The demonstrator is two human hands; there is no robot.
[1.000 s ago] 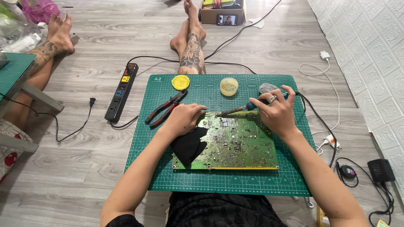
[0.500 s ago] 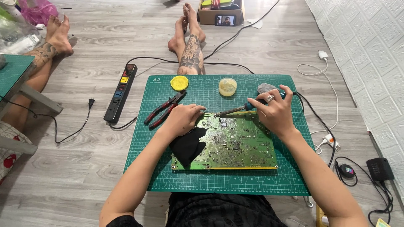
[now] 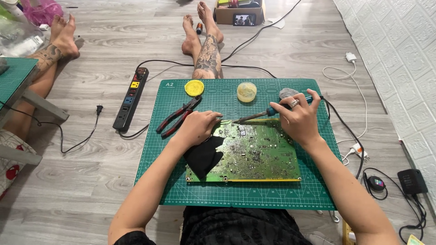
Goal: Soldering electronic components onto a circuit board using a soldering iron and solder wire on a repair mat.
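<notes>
A: What is kept from view on the circuit board (image 3: 254,154)?

B: Its corner at ten o'clock is covered by the left hand (image 3: 196,128) and a black cloth (image 3: 203,155). What is pinched in that hand's fingertips is too small to be told.

A: And elsewhere?

B: The soldering iron (image 3: 268,112) handle is wrapped by the right hand (image 3: 297,119). Both elbows are cut off at six o'clock.

Setting: a home floor used as an improvised electronics repair spot. Grey wood-look laminate floor (image 3: 91,181) fills the frame; a white embossed wall panel (image 3: 399,54) runs along the right edge. At centre, a green cutting mat (image 3: 254,197) lies directly on the floor, carrying a circuit board (image 3: 254,154). A black power strip (image 3: 131,97) sits left of it. Bare feet (image 3: 200,27) at upper centre; cardboard box (image 3: 238,16) at top.
</notes>
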